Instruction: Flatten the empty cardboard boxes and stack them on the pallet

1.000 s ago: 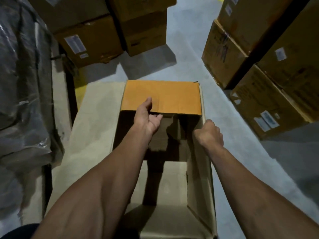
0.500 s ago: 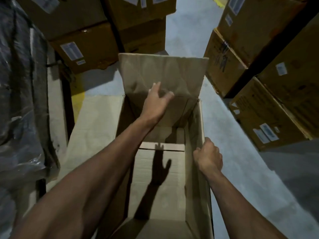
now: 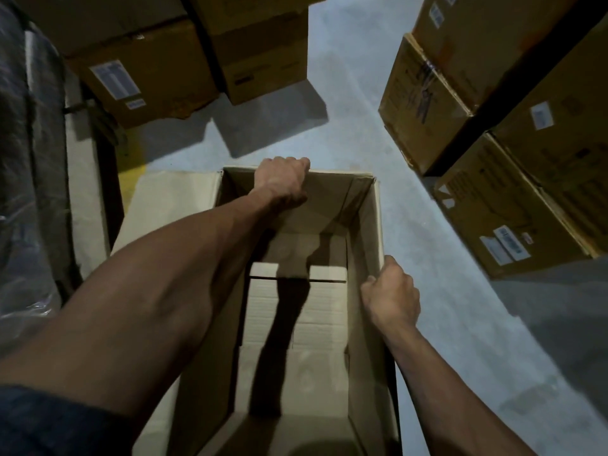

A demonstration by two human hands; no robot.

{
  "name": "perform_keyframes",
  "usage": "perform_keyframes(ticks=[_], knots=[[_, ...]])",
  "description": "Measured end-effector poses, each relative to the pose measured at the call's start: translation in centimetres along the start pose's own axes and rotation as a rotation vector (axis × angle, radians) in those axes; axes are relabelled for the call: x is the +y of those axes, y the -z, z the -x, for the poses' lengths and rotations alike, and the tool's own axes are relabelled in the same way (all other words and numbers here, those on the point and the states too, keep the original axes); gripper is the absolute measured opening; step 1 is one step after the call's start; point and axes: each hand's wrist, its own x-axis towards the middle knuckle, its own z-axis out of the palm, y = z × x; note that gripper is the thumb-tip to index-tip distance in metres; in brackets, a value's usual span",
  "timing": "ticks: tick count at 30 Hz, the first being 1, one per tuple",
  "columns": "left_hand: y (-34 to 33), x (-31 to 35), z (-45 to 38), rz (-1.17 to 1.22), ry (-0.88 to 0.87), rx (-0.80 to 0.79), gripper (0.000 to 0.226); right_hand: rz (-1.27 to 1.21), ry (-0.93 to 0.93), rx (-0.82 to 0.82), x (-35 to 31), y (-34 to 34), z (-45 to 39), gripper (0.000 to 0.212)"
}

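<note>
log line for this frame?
step: flattening | box: open, upright | left hand: grips far edge | right hand: grips right wall

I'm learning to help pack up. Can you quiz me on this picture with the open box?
1. True or false: the left hand holds the far edge of the open box.
2. What does the right hand hold? A) a label B) the box's right wall C) nothing
3. Fill in: inside, the box looks ___.

Key: 1 true; 2 B; 3 empty.
</note>
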Motion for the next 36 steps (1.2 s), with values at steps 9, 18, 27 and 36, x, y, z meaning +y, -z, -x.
perform_keyframes(ticks=[9,18,27,36], knots=[[-0.3,0.3,-0.9,0.029,0.045,-0.045,0.029,0.007,-0.019,-0.026,-0.4,0.3,-0.3,0.037],[-1.2,-2.4,7.4,0.01,0.006,0.087,0.077,0.009,-0.03,-0.009,0.1,0.7,-0.2,0.033],[-7.3,-5.9,23.9,0.164,0.472,-0.046,0.089,-0.014,-0.041,-0.091,3.0,0.8,5.2,0.042],[-7.2,-5.4,27.0,0.672,0.638,-0.23,0.034,-0.083,-0.117,-0.186,6.1,0.5,9.9,0.036]])
